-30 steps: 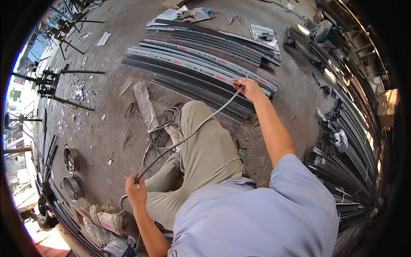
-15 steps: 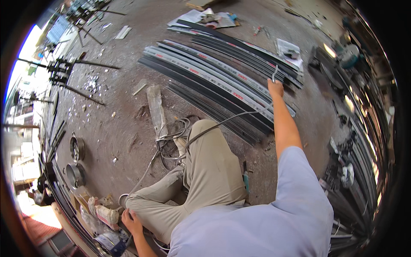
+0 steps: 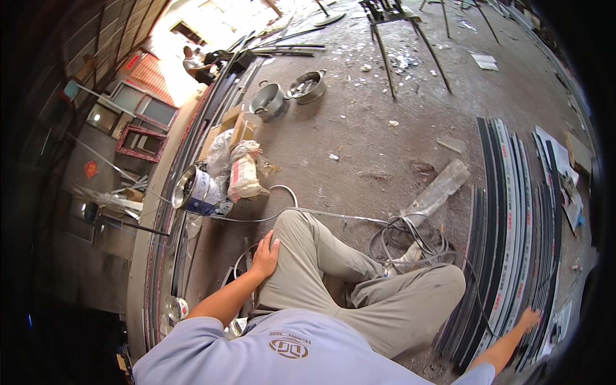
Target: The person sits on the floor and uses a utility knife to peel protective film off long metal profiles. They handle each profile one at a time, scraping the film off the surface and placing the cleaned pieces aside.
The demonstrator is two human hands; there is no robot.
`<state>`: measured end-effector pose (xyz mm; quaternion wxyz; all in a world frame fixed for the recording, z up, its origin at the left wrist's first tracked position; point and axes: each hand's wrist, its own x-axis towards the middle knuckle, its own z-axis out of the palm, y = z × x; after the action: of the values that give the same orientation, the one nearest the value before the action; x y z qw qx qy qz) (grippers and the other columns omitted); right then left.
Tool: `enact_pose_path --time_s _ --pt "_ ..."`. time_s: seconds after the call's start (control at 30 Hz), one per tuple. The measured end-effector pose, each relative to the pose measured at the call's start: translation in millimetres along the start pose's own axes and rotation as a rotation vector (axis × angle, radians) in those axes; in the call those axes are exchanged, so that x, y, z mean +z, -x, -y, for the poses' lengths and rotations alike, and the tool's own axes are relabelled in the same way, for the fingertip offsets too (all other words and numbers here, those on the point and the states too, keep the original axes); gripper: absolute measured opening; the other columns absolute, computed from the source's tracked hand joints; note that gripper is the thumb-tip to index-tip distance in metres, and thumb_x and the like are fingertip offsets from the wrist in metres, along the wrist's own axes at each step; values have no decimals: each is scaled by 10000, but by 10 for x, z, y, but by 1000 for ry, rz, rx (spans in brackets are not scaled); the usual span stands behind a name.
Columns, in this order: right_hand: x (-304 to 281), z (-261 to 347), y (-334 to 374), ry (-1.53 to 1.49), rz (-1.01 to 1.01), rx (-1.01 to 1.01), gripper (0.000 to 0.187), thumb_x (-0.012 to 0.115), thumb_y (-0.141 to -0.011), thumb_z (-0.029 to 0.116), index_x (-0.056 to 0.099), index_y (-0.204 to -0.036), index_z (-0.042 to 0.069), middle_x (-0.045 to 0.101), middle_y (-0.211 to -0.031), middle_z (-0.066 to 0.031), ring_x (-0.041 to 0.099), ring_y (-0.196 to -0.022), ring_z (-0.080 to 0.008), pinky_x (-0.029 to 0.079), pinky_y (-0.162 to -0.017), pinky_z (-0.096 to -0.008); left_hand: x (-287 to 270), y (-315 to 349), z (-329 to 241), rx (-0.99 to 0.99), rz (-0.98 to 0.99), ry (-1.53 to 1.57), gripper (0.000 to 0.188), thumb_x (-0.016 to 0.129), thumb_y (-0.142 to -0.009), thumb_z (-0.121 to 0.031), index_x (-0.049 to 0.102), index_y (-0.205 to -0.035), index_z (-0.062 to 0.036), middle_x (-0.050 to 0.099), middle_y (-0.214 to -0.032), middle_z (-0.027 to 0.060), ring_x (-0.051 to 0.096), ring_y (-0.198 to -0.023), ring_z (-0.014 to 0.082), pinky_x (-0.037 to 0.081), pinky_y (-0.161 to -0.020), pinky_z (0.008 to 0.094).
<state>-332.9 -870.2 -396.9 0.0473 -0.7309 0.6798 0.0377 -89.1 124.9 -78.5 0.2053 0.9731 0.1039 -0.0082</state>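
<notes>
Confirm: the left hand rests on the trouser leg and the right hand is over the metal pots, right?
No: the head view shows the right hand over the long strips. The left hand does rest on the trouser leg.

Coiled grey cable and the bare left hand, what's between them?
In the head view, the left leg in beige trousers lies between cable and left hand.
</notes>
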Motion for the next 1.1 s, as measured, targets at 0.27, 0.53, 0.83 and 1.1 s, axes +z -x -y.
enact_pose_path --time_s 0.27,0.53,0.83,1.1 --pt "-50 74 -179 87 -46 120 584 675 -975 429 533 -1527 304 543 -1523 -124 624 -1288 -433 526 -1000 -596 16 -70 -276 -52 34 31 600 513 -1092 -402 441 -1570 -47 529 -1512 274 508 -1406 423 391 -1183 439" --pt "-145 225 -200 261 -35 3 409 679 -1006 300 610 -1364 114 682 -1342 -151 698 -1200 -345 586 -949 -496 45 -88 -313 -85 40 35 607 503 -1099 -390 430 -1575 -20 502 -1561 255 470 -1463 392 357 -1215 420" --pt "-181 229 12 311 -56 -199 386 682 -928 254 697 -1272 79 750 -1164 -203 735 -1091 -384 585 -952 -508 -5 -187 -302 -79 54 25 603 503 -1096 -381 434 -1568 -13 504 -1555 268 475 -1458 399 355 -1216 424" --pt "-1312 712 448 36 -142 -362 556 747 -860 425 718 -1318 110 735 -1198 -217 715 -1085 -408 578 -897 -555 124 76 156 -55 9 60 565 487 -1118 -320 463 -1516 80 485 -1580 257 444 -1481 374 307 -1250 432"
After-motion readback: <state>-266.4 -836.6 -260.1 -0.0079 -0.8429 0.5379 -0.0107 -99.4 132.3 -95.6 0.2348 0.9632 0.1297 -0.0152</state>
